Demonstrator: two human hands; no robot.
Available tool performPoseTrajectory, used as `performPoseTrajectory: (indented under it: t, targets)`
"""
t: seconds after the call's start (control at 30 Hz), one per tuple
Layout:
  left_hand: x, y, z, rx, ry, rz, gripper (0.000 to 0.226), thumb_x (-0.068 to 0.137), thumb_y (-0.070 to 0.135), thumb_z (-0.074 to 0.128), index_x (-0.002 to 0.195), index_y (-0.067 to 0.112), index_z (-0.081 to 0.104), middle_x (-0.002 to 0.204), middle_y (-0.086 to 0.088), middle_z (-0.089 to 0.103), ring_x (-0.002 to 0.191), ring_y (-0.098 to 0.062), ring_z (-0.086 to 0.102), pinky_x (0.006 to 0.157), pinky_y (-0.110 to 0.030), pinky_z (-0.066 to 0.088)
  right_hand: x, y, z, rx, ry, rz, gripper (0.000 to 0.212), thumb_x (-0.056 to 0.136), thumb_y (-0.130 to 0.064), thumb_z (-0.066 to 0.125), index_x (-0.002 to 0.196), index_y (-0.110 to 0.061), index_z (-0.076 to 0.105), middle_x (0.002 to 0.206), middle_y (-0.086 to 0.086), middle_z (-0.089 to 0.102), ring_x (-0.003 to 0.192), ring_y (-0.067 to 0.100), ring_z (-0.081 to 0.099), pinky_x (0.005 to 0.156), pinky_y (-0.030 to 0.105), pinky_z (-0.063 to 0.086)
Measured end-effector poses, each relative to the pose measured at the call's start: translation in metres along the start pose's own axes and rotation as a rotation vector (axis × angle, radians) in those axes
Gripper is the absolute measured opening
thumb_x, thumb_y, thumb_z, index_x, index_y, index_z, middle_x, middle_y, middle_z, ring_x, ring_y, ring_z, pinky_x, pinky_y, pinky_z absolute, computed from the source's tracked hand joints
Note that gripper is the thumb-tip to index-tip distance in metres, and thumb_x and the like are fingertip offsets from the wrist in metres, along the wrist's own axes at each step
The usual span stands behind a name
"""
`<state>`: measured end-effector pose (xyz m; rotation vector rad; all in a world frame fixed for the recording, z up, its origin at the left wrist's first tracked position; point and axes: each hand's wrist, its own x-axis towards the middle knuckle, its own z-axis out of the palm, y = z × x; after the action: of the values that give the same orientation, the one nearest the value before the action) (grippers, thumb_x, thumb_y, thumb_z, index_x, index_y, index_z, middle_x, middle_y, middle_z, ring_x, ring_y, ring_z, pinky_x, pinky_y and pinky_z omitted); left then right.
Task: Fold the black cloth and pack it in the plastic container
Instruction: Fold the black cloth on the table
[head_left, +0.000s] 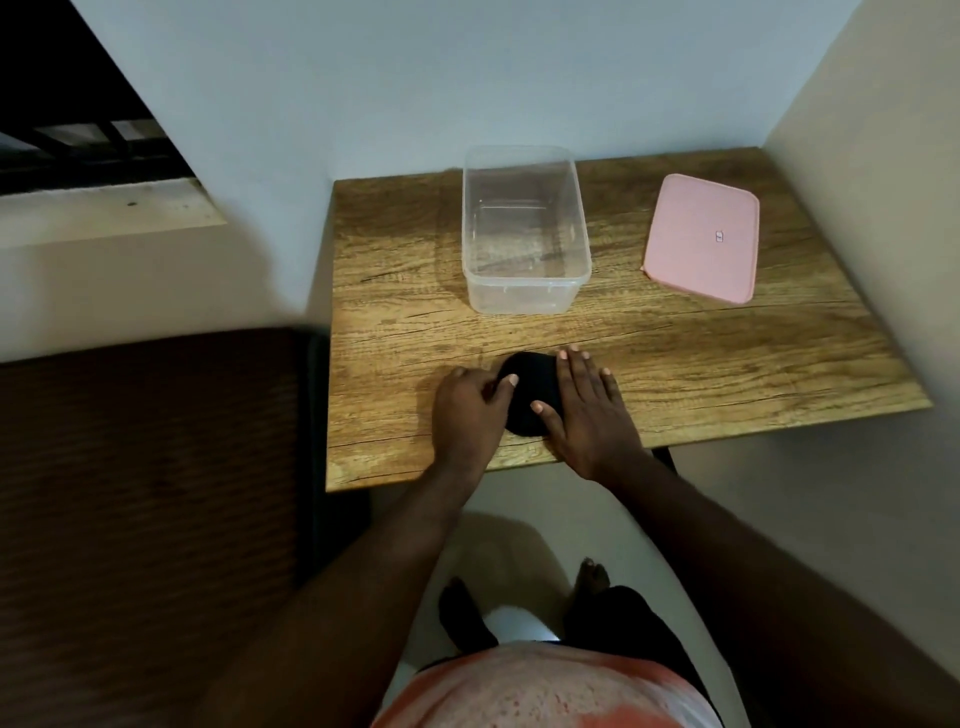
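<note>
The left hand (469, 408) is pinching the cloth's (529, 387) edge while the flat right hand (584, 410) is pressing down; firm pressure should keep folds compact.

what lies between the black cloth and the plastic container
Only bare wooden tabletop lies between the black cloth and the clear plastic container, in head view.

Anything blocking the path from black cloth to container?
Nothing visible. Bare table runs from the black cloth, touched by the left hand and right hand, to the open plastic container; pink lid lies apart, right.
</note>
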<state>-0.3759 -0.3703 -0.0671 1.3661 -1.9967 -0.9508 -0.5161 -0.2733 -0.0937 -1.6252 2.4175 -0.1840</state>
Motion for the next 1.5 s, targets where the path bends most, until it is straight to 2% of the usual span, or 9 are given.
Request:
performPoseTrajectory:
  t: [0.27,0.43,0.57,0.8,0.93,1.1,1.2,1.33,1.5]
  targets:
    - [-0.002,0.016,0.004,-0.231,0.009,-0.215,0.009,0.086,0.011,0.069,0.093,0.005,0.07,0.082,-0.003,0.068,0.075,-0.013,0.062,0.06,-0.013,0.043,-0.001,0.0,-0.001,0.008,0.004,-0.004,0.084,0.094,-0.065,0.003,0.157,-0.01,0.0,0.166,0.011,0.0,0.152,0.025,-0.003,0.122,0.043,0.0]
    - [-0.003,0.006,0.005,-0.163,0.034,-0.198,0.01,0.082,0.012,0.072,0.083,0.013,0.062,0.076,0.002,0.061,0.074,-0.018,0.062,0.068,-0.03,0.052,-0.001,0.001,0.0,0.019,0.012,-0.014,0.083,0.094,-0.063,0.006,0.157,-0.008,0.004,0.165,0.013,0.004,0.152,0.027,0.001,0.123,0.045,0.003]
    - [-0.001,-0.001,0.002,-0.078,0.004,-0.118,0.03,0.082,0.014,0.072,0.111,0.014,0.066,0.107,-0.007,0.064,0.096,-0.02,0.062,0.085,-0.036,0.053,-0.002,-0.002,-0.005,0.007,0.018,-0.009,0.083,0.095,-0.062,0.007,0.156,-0.007,0.006,0.165,0.014,0.005,0.152,0.028,-0.001,0.121,0.049,-0.002]
    - [0.001,-0.013,-0.004,0.49,-0.24,0.282,0.046,0.099,0.024,0.044,0.144,0.028,0.043,0.149,-0.003,0.043,0.137,-0.023,0.033,0.109,-0.042,0.021,0.007,-0.036,-0.023,0.091,-0.012,-0.228,0.069,0.096,-0.039,0.022,0.155,-0.004,0.013,0.164,0.016,0.01,0.152,0.027,0.003,0.12,0.037,-0.002]
    - [0.005,-0.02,-0.01,0.568,-0.288,0.309,0.048,0.099,0.034,0.039,0.147,0.031,0.038,0.155,0.001,0.035,0.142,-0.022,0.026,0.111,-0.042,0.018,0.003,-0.031,-0.008,0.027,0.008,-0.216,0.072,0.098,-0.048,0.016,0.154,-0.004,0.02,0.163,0.015,0.018,0.152,0.027,0.01,0.122,0.049,0.009]
    - [0.003,-0.022,-0.006,0.588,-0.286,0.308,0.056,0.093,0.04,0.028,0.147,0.031,0.038,0.155,0.0,0.034,0.142,-0.024,0.027,0.113,-0.046,0.017,-0.007,0.008,-0.01,-0.045,-0.011,-0.087,0.092,0.091,-0.072,0.004,0.156,-0.007,0.007,0.165,0.014,0.006,0.152,0.027,-0.001,0.122,0.046,-0.004]
    - [0.001,-0.024,-0.004,0.594,-0.277,0.325,0.055,0.094,0.038,0.029,0.147,0.028,0.038,0.155,-0.002,0.035,0.141,-0.025,0.028,0.114,-0.048,0.019,-0.005,0.001,-0.019,-0.047,0.019,-0.028,0.091,0.092,-0.069,0.002,0.156,-0.005,0.008,0.164,0.015,0.007,0.152,0.027,-0.001,0.121,0.046,-0.007]
    - [0.003,-0.029,-0.005,0.624,-0.286,0.351,0.051,0.098,0.034,0.034,0.148,0.027,0.035,0.156,-0.001,0.032,0.142,-0.025,0.026,0.114,-0.046,0.017,0.001,-0.032,-0.012,-0.006,0.021,-0.215,0.074,0.099,-0.054,0.014,0.156,-0.007,0.012,0.164,0.013,0.01,0.152,0.024,0.003,0.123,0.047,0.004]
    - [0.004,-0.032,-0.009,0.604,-0.29,0.381,0.05,0.099,0.036,0.031,0.149,0.029,0.035,0.156,0.001,0.033,0.142,-0.023,0.027,0.114,-0.045,0.017,-0.005,-0.018,-0.009,0.013,-0.013,-0.146,0.085,0.095,-0.066,0.017,0.157,-0.01,0.007,0.165,0.009,0.002,0.152,0.02,-0.004,0.12,0.036,-0.009]
